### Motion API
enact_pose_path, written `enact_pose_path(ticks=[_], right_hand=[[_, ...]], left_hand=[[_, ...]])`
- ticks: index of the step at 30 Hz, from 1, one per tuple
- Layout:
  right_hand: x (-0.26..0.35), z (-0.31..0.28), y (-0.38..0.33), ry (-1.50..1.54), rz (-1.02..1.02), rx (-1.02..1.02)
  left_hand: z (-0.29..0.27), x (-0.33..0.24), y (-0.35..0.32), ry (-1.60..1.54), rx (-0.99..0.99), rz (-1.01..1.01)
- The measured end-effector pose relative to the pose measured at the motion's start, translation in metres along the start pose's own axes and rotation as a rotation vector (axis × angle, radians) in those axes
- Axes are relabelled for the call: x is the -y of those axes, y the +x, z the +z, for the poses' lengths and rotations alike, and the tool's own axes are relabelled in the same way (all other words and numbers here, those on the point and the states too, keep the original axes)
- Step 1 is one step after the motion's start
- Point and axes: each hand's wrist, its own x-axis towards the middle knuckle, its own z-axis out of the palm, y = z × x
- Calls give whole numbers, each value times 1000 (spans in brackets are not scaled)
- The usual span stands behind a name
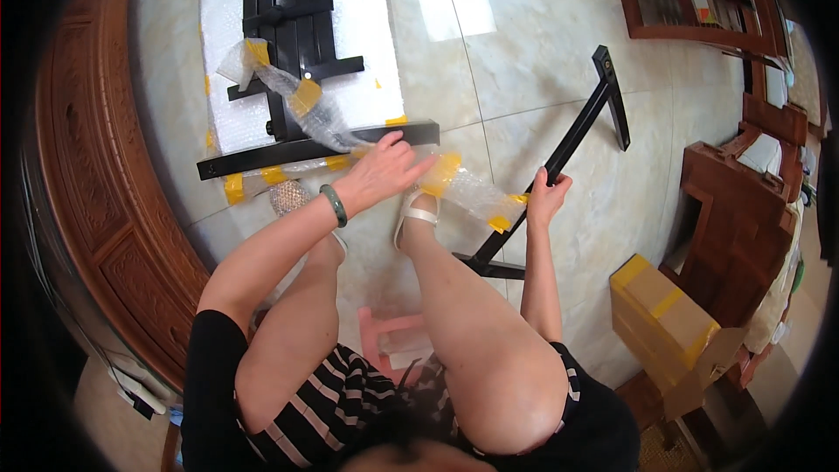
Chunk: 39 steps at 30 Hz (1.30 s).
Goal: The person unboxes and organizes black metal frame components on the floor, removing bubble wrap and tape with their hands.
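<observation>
**Grips on wrap and leg, strip running between them**

Left grip (pixel 383 173) lay with fingers spread and pressed flat on a strip of bubble wrap (pixel 468 185) where it crossed the near black crossbar (pixel 315 149) of a frame lying on the tiled floor (pixel 524 61). From that grip the strip ran away to the right and slightly toward the person, its yellow tape patches showing, ending just beside the right grip. Its long axis therefore lay left to right, nearly level, bridging both hands, with the left one resting on it and nearer its middle. Right grip (pixel 547 195) was closed around a black T-shaped metal leg (pixel 568 144), which slanted from the floor near the foot up toward the far right, crossing the strip's end. Well apart at lower right stood a cardboard box (pixel 664 315) taped in yellow
</observation>
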Motion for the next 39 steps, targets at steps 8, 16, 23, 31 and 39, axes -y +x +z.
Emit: enact_pose_path(ticks=[8, 16, 23, 31, 39], right_hand=[[33, -15, 28, 217, -190, 59], [97, -19, 69, 253, -363, 222], [177, 9, 35, 129, -666, 382], [260, 86, -18, 14, -1068, 682], [301, 155, -49, -153, -1385, 1015]], left_hand=[[-77, -20, -21, -305, 13, -78], [-141, -3, -93, -381, 188, -365], [-187, -13, -154, -643, 30, -826], [-192, -23, -176, -572, -4, -1019], [-188, -20, -171, -613, -55, -1008]])
